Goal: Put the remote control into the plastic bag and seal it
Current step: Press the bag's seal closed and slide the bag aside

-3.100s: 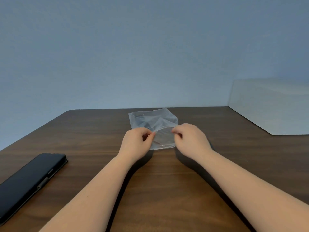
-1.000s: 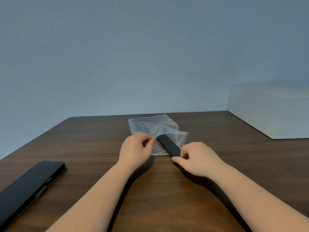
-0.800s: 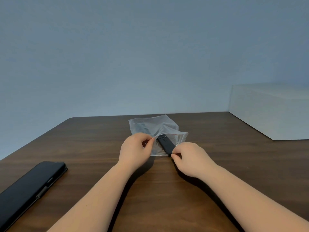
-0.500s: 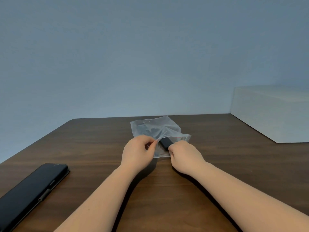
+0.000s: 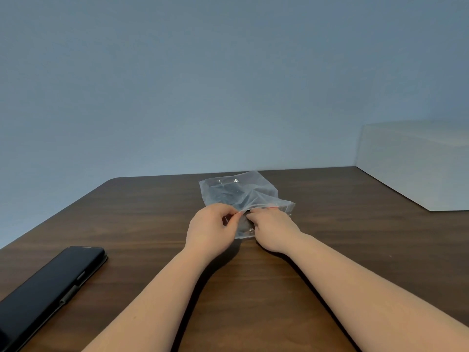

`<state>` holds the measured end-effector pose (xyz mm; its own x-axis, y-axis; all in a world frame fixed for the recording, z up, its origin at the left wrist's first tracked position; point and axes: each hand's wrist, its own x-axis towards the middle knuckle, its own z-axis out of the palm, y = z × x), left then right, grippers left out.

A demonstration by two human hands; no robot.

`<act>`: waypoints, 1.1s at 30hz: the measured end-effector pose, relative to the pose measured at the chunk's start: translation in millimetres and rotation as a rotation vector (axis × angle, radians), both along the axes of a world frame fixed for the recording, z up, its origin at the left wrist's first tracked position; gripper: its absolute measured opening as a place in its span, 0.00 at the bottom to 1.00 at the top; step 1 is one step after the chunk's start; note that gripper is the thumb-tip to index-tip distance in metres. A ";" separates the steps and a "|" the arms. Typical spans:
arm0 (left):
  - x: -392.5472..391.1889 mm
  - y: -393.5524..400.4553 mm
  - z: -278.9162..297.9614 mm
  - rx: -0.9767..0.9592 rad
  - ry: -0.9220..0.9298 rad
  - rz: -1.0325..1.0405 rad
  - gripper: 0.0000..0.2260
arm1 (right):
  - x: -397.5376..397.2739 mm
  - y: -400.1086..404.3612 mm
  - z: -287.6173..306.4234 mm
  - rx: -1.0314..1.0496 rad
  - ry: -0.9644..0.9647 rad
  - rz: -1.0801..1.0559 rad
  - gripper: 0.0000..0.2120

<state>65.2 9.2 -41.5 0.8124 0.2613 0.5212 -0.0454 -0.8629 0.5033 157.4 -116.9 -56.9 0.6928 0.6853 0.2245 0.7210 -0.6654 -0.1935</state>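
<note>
Since half a second ago the remote [image 5: 229, 193] has slid fully into the bag [image 5: 238, 191], showing only as a dim dark shape through the plastic. Left hand [image 5: 210, 228] pinches the bag's mouth; right hand [image 5: 272, 228] curls at the opening beside it, its grip unclear, fingertips hidden.

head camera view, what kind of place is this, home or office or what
Probably an office or a plain indoor room, though it is hard to be sure. A dark wooden table stands against a bare blue-grey wall, with a white box at the right and a black phone lying at the left.
</note>
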 end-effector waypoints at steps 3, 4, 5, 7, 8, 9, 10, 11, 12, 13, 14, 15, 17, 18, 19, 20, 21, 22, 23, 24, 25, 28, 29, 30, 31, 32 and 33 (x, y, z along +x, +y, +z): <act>-0.1 2.0 -0.5 0.025 0.039 -0.007 0.08 | -3.3 -13.6 8.1 0.076 -0.042 -0.013 0.16; 0.3 3.3 -1.2 0.050 0.063 -0.019 0.08 | -3.5 -20.3 12.6 0.112 -0.068 -0.044 0.17; 0.7 4.4 -1.9 0.075 0.091 -0.037 0.09 | -3.5 -27.5 17.7 0.160 -0.098 -0.087 0.17; 0.1 6.5 -2.4 0.112 0.158 -0.080 0.15 | -1.0 -41.2 27.7 0.303 -0.129 -0.200 0.15; -0.7 7.8 -2.4 0.129 0.193 -0.103 0.19 | 1.7 -46.9 31.4 0.399 -0.124 -0.262 0.13; -1.4 8.9 -2.5 0.147 0.228 -0.126 0.23 | 4.4 -51.1 33.5 0.494 -0.093 -0.317 0.12; -2.6 9.7 -2.3 0.164 0.257 -0.147 0.26 | 7.9 -54.6 33.1 0.558 -0.032 -0.357 0.12; -3.2 10.9 -2.5 0.176 0.274 -0.161 0.27 | 11.0 -57.3 31.7 0.563 0.055 -0.378 0.16; -3.9 12.5 -2.4 0.183 0.274 -0.166 0.27 | 14.9 -58.5 28.0 0.527 0.158 -0.375 0.20; -4.3 14.3 -2.1 0.189 0.264 -0.165 0.25 | 17.6 -59.2 23.7 0.476 0.245 -0.356 0.23; -4.5 16.2 -1.9 0.197 0.256 -0.160 0.23 | 19.7 -59.5 19.7 0.423 0.296 -0.332 0.23; -4.9 17.7 -1.7 0.208 0.256 -0.156 0.22 | 21.2 -59.4 16.8 0.381 0.307 -0.311 0.23; -5.7 19.3 -1.4 0.233 0.283 -0.143 0.23 | 22.4 -59.1 15.6 0.341 0.276 -0.284 0.22; -5.4 20.2 -1.9 0.242 0.287 -0.132 0.23 | 22.5 -58.3 16.5 0.320 0.258 -0.275 0.20; -4.6 21.1 -2.5 0.247 0.276 -0.122 0.22 | 22.2 -57.6 17.9 0.286 0.233 -0.274 0.18; -3.8 22.0 -2.9 0.249 0.254 -0.110 0.19 | 21.4 -57.1 19.9 0.244 0.204 -0.279 0.16; -2.9 23.0 -3.3 0.253 0.229 -0.096 0.16 | 20.5 -57.1 22.5 0.207 0.169 -0.289 0.15; -1.9 24.1 -3.2 0.262 0.204 -0.076 0.14 | 19.5 -57.4 26.0 0.191 0.122 -0.300 0.14; -1.1 24.8 -3.0 0.271 0.183 -0.051 0.11 | 18.2 -58.6 29.6 0.197 0.072 -0.312 0.13; -0.9 25.3 -2.4 0.273 0.167 -0.021 0.09 | 16.8 -60.5 33.8 0.210 0.020 -0.325 0.11; -1.2 25.4 -1.5 0.263 0.157 0.009 0.08 | 15.3 -62.5 38.0 0.220 -0.033 -0.336 0.09; -2.9 25.7 0.7 0.203 0.145 0.076 0.07 | 10.3 -68.3 50.3 0.154 -0.146 -0.320 0.05; -2.9 26.0 1.0 0.192 0.142 0.082 0.07 | 8.6 -69.8 53.4 0.116 -0.147 -0.312 0.03; -2.9 26.0 1.0 0.178 0.141 0.083 0.07 | 7.2 -70.6 56.2 0.080 -0.131 -0.311 0.03; -3.0 25.3 1.4 0.152 0.134 0.082 0.07 | 5.9 -71.0 57.7 0.047 -0.106 -0.315 0.03; -3.5 24.3 2.1 0.103 0.116 0.079 0.06 | 4.3 -71.2 59.2 0.018 -0.086 -0.324 0.02; -3.7 23.5 2.9 0.027 0.082 0.073 0.06 | 3.2 -71.5 60.2 -0.007 -0.075 -0.333 0.02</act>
